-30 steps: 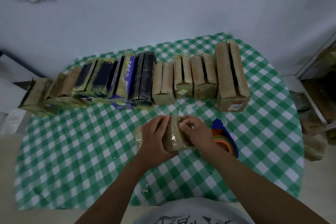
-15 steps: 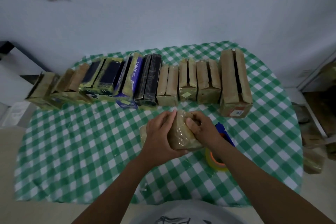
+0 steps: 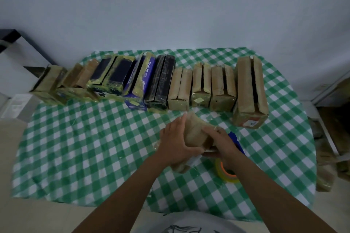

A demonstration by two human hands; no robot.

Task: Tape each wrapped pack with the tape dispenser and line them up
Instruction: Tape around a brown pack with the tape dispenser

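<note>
Tipped up on edge since before, the pack (image 3: 195, 132) sits mid-way on the worktop (image 3: 94, 147), gripped by my left hand (image 3: 176, 143) and right hand (image 3: 222, 143). Wrap-smoothing, I judge; next I need the tape dispenser (image 3: 226, 171) just beside.

A: The cloth (image 3: 94, 147)?
B: Green and white check.
A: And the row?
B: Mostly tan packs (image 3: 223, 85). One blue box (image 3: 145, 79) with white print, a black pack (image 3: 161, 79), a dark pair (image 3: 113, 72) edged in yellow. The big pack (image 3: 250, 89) has a red label (image 3: 250, 121).
A: The held pack (image 3: 195, 132)?
B: Tan too. Dispenser (image 3: 235, 139) blue, tape (image 3: 226, 174) yellow with an orange core.
</note>
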